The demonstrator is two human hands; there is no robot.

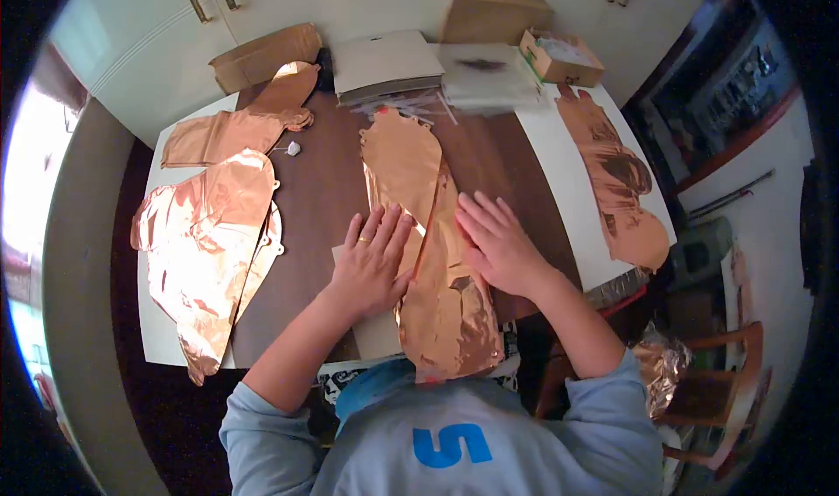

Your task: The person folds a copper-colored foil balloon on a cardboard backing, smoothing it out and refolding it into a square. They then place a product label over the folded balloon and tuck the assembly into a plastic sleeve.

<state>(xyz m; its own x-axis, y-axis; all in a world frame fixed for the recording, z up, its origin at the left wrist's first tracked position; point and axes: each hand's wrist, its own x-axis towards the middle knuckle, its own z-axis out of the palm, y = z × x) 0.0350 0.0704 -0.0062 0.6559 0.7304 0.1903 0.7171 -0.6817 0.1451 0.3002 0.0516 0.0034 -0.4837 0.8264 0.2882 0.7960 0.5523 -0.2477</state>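
1. Left hand: grip open, palm down, fingers extended over the foil's left side.
2. Right hand: grip open, at its right edge.
3. Foil: shiny copper, long, round-topped, crinkled low down, mid-table.
4. Table: brown, smooth.
5. Left foils, right foil: glossy, creased, curved outlines.

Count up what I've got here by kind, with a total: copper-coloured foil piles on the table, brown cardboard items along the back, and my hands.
Foil piles: 4 (far left pile, near left pile, middle pile, right pile); overlapping sheets not counted singly
Cardboard items: 3 (left one, middle one, small open box)
Hands: 2 (left hand, right hand)
Total: 9
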